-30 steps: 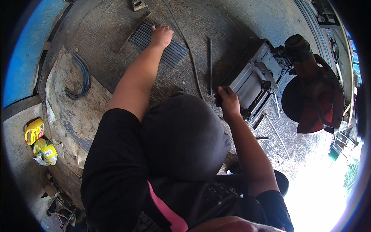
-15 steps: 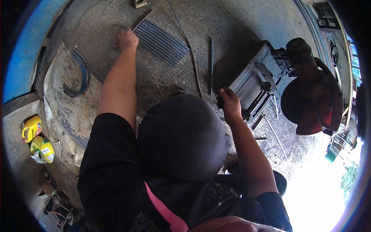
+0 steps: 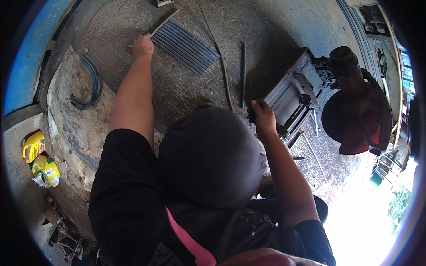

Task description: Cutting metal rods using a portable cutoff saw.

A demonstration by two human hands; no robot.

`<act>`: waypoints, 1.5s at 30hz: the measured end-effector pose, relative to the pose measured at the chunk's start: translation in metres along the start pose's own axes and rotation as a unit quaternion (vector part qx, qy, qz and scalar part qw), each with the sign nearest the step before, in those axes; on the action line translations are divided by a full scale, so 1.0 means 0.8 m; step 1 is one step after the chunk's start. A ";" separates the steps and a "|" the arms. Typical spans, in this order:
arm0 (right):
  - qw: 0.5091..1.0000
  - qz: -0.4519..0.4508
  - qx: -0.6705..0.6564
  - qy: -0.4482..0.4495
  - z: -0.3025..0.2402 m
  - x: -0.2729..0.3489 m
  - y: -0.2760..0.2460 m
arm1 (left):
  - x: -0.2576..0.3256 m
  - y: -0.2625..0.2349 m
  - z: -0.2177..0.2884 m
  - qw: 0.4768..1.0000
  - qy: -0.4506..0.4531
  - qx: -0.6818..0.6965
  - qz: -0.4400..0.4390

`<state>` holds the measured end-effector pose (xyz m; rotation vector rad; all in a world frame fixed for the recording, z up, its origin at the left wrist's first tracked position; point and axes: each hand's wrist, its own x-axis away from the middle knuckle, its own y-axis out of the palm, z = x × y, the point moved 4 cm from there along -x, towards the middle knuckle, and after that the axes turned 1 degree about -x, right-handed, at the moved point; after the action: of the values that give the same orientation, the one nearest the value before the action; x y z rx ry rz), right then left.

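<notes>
Up ahead on the left, my left hand is at the near end of a thin flat strip, with its fingers bent onto it and the little finger sticking out. That strip lies across the far-left ends of a row of dark metal rods laid side by side on the floor. To the right, my right hand is closed around a dark knob-like piece beside the base of a chop saw; its exact shape is hidden. One loose rod lies between the row and the saw.
A cable crosses the floor. The saw's blade and guard stand at the right. Bent bars rest on a worn sheet at left, and a yellow jug stands beside a yellow bag. A dark rounded cap blocks the middle.
My left hand has shifted slightly left along the floor, and its little finger now sticks out more. My right hand stays by the saw's base. The whole view has moved a little.
</notes>
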<state>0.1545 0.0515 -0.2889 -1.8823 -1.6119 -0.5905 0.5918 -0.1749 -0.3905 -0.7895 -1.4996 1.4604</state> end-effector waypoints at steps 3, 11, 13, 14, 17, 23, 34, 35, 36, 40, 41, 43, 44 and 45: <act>1.000 -0.001 -0.006 0.003 0.001 0.001 0.004 | -0.001 -0.005 -0.006 1.000 -0.004 0.002 0.005; 1.000 0.008 -0.012 0.007 0.001 -0.002 0.002 | 0.006 -0.016 -0.001 1.000 0.004 -0.024 -0.013; 1.000 0.004 -0.009 0.002 0.003 -0.004 -0.002 | 0.021 -0.029 0.014 0.998 0.002 -0.051 -0.026; 1.000 0.005 -0.009 0.003 0.005 -0.005 -0.003 | 0.026 -0.032 0.019 0.996 -0.003 -0.078 -0.037; 1.000 0.002 -0.012 0.002 0.006 -0.006 0.000 | 0.017 -0.024 0.017 0.997 -0.026 -0.062 -0.028; 1.000 0.008 -0.015 0.009 0.008 -0.006 0.001 | 0.010 -0.017 0.022 0.999 -0.030 -0.040 0.005; 1.000 0.002 -0.019 0.004 0.003 -0.002 0.003 | 0.045 -0.002 0.158 0.932 0.341 -0.089 0.083; 1.000 0.005 -0.019 0.004 0.002 -0.002 0.001 | 0.049 0.002 0.165 0.927 0.355 -0.099 0.062; 1.000 0.009 -0.011 0.003 0.000 -0.002 -0.001 | 0.051 0.001 0.169 0.927 0.357 -0.097 0.062; 1.000 0.018 0.002 0.005 -0.004 0.004 -0.009 | 0.054 0.007 0.169 0.930 0.339 -0.141 0.032; 1.000 0.016 0.003 0.005 -0.006 0.005 -0.009 | 0.053 0.007 0.166 0.931 0.335 -0.138 0.039; 1.000 0.017 0.007 0.011 -0.004 0.005 -0.009 | 0.054 0.008 0.164 0.933 0.329 -0.142 0.033; 1.000 0.016 0.006 0.011 -0.002 0.004 -0.009 | 0.055 0.008 0.165 0.935 0.324 -0.144 0.026; 1.000 0.013 0.003 0.012 0.001 0.002 -0.008 | 0.056 0.008 0.165 0.935 0.324 -0.145 0.027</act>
<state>0.1483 0.0542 -0.2875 -1.8814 -1.5706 -0.5956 0.4532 -0.1909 -0.3804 -1.3448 -1.1844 0.8793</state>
